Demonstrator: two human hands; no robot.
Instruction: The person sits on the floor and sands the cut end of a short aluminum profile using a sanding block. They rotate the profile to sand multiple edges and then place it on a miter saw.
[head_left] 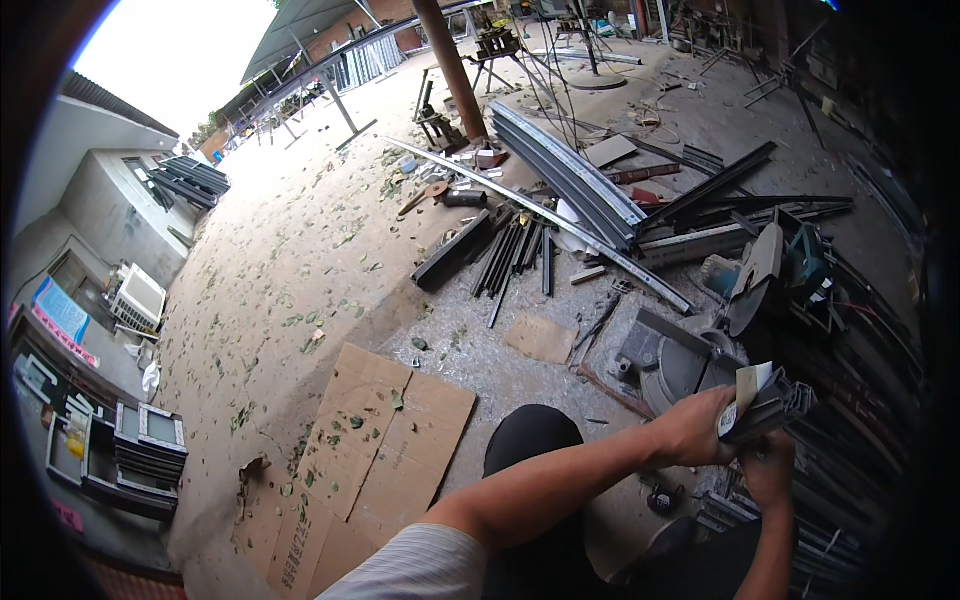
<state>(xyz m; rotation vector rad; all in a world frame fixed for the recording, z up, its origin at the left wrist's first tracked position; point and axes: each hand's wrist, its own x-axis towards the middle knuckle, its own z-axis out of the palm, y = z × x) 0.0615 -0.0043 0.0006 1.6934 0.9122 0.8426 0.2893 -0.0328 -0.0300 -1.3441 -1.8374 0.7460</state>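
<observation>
Left hand (693, 428) grip closed around dark metal profile piece (772, 405) with paper tag; right hand (768, 468) closed on its underside. Chop saw (745, 300) just beyond – open floor, flattened cardboard (375, 455) far left.

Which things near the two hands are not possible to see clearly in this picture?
- Head view: the grip of the left hand hides the near end of the dark metal profile piece.
- Head view: the fingers of the right hand lie under the profile, so its grip is unclear.
- Head view: the label on the profile is too small to make out.
- Head view: the mitre saw base is partly covered by the hands.
</observation>
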